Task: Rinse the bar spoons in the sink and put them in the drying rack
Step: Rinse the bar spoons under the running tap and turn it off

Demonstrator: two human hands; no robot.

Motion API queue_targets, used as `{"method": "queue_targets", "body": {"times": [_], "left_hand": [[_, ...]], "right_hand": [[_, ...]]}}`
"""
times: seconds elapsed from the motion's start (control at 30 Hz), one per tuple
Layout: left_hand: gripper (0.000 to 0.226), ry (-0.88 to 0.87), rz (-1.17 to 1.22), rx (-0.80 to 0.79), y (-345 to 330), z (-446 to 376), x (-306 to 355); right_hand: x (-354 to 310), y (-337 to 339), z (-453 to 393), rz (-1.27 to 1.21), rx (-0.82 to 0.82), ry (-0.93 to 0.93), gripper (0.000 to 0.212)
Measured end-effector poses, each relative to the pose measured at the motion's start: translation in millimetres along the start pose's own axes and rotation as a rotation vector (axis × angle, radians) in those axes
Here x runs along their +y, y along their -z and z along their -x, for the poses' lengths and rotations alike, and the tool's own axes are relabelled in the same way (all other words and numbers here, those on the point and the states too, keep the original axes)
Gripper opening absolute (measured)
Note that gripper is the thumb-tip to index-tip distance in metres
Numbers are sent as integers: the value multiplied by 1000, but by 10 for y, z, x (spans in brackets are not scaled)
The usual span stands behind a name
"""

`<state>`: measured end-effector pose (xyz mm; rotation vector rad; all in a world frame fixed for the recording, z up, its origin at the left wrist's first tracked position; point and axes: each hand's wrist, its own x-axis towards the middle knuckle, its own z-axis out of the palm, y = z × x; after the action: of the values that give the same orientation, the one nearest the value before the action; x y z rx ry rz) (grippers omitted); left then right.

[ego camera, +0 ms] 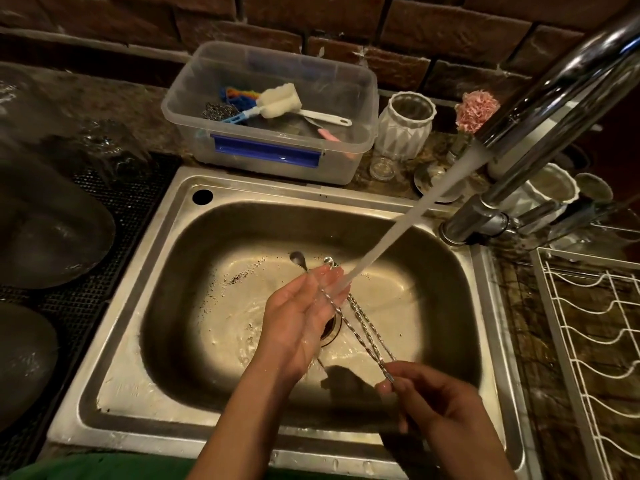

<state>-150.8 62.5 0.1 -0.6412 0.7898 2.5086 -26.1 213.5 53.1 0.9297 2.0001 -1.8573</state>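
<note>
Water running: pale stream (391, 233) from the curved chrome faucet (540, 109) lands on the left hand (304, 317), held palm-up with fingers straight and loose, nothing gripped. Bar spoons (360, 327) are over the middle of the sink, twisted-wire steel stems fanned out; the right hand (443, 407) pinches their near ends between thumb and curled fingers, far ends lie across the left fingers under the stream. One spoon bowl (298, 258) shows past the left fingertips; can't tell if it belongs to the held bunch or lies on the basin floor. Sink (145, 306) is brushed stainless, rounded rectangle, wet, dark specks on the bottom, round drain partly hidden by the left hand. Drying rack (595, 334) is white coated wire with wavy rungs, on the counter right of the sink, no spoons in it. Behind the sink: clear plastic tub (270, 157) with blue latch holding a foam bottle brush (280, 100); white faceted ribbed jar (405, 126) beside it. Dark brick wall (311, 15) behind. Black mesh mat (114, 188) on the left.
</note>
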Motion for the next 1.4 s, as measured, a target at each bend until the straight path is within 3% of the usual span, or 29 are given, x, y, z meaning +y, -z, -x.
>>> {"method": "queue_targets", "body": {"times": [0.2, 0.33, 0.53, 0.73, 1.0, 1.13, 1.3, 1.4], "left_hand": [[25, 16, -34, -18, -13, -6, -68], [28, 54, 50, 11, -15, -10, -133], [43, 79, 119, 77, 33, -2, -195], [30, 56, 52, 160, 66, -13, -186], [39, -34, -165, 155, -43, 28, -157], [10, -62, -243, 199, -49, -21, -181], [13, -75, -309, 243, 23, -103, -227], [17, -65, -372, 266, 141, -148, -238]], "right_hand": [[-24, 94, 217, 243, 157, 36, 32], [-46, 103, 358, 309, 137, 31, 30], [-131, 129, 451, 509, 110, 72, 60], [-123, 211, 374, 492, 33, 29, 24], [98, -70, -159, 739, 19, 144, 19], [168, -348, -415, 691, 98, 273, 22], [197, -619, -746, 590, 225, 509, 12], [206, -692, -946, 489, 222, 481, 9]]}}
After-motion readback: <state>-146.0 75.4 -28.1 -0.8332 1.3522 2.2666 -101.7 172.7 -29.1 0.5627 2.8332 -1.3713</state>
